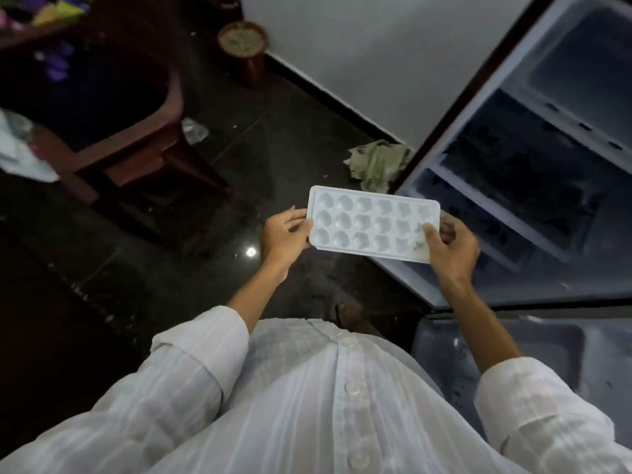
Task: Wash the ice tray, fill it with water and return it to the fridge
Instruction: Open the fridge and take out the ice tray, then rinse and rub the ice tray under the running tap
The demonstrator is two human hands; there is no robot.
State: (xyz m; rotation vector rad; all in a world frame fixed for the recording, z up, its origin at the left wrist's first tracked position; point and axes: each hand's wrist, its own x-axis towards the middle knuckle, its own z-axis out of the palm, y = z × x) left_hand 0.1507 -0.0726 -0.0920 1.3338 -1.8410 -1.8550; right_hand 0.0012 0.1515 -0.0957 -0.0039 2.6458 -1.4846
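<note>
At the far left edge a white cloth (pixel 20 155) lay bunched beside a dark red plastic chair (pixel 136 142), which stood on the dark, glossy floor (pixel 273 148). Beyond the chair, against the pale wall, a round plant pot (pixel 243 46) sat on the floor, and a scrap of crumpled clear plastic (pixel 194 130) lay near the chair's leg. Lower in the frame the person's white button-up shirt (pixel 307 405) filled the foreground, both sleeves rolled back from the forearms. The left hand (pixel 282 234) gripped the left short end of the ice tray (pixel 372 224), with the thumb laid on the rim and the fingers tucked beneath. The tray, white with three rows of six moulded cups, was held roughly level in the air over the floor, cups facing up, just in front of the lower corner of the fridge; whether the cups held anything could not be told. Behind it, a crumpled grey-green rag (pixel 379 164) lay on the floor close to the wall. The right hand (pixel 451 246) clasped the tray's right end, its thumb pressed down over the end cups and its fingers curled round the edge from below. To the right the fridge (pixel 564 111) stood open, its pale shelves stepping down one above another.
</note>
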